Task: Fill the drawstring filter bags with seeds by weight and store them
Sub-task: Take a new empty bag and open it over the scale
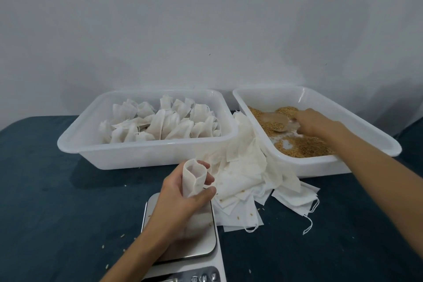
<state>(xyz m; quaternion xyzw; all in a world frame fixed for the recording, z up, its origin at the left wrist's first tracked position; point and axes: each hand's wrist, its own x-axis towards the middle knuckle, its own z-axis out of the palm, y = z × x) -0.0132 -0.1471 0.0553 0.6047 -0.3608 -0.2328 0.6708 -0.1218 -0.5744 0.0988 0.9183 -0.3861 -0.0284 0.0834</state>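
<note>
scooping: right hand (pixel 313 122) grips the scoop (pixel 275 121) in the seeds (pixel 304 144) of the right tray (pixel 366 131).
bag: left hand (pixel 183 199) curls round an open bag (pixel 193 178), white, thin, mouth up, above the scale (pixel 201 245).
next: likely carry the seeds to the mouth without spilling.

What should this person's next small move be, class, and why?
Probably lift the loaded scoop across and tip it into the bag. The right hand holds the scoop in the seeds, and the left hand grips the bag upright, mouth open, above the scale.
</note>
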